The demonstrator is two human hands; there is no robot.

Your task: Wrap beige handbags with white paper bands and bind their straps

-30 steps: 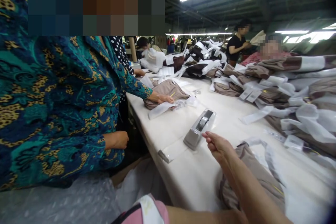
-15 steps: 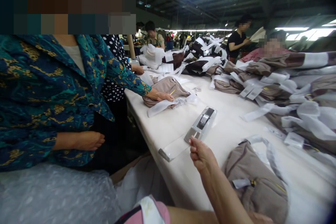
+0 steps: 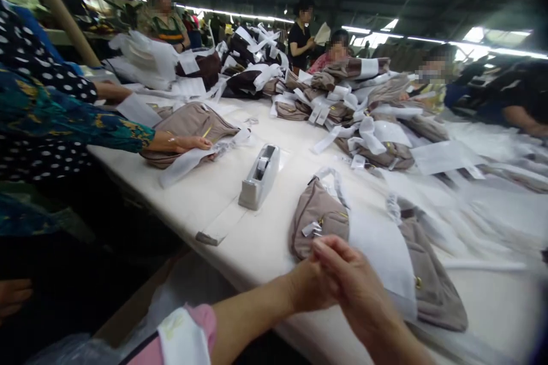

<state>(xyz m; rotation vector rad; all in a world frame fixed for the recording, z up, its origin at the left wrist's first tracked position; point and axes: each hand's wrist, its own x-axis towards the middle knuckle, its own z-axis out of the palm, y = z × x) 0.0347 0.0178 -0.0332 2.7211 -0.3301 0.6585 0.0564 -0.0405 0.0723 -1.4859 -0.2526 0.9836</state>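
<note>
My right hand (image 3: 357,274) is closed in a pinch at the table's front edge. Whatever its fingers hold is too small to make out. Close against it is my left hand (image 3: 310,285), its fingers mostly hidden behind the right one. Just beyond both hands lies a taupe bag (image 3: 306,214) with a yellow zip and a wrapped strap. A second taupe bag (image 3: 432,274) rests to the right, partly covered by a white sheet (image 3: 381,251). The grey tape dispenser (image 3: 254,191) stands farther left, apart from my hands.
A co-worker's hand (image 3: 184,142) touches another taupe bag (image 3: 192,117) on the left. Bags with white wrapping (image 3: 368,137) are heaped across the back. A clear strip with a dark end (image 3: 208,238) lies near the front edge of the white-covered table (image 3: 171,199).
My right hand has left the tape dispenser and come back to my left hand beside the near bag. The view has swung right, showing the second bag and white sheet.
</note>
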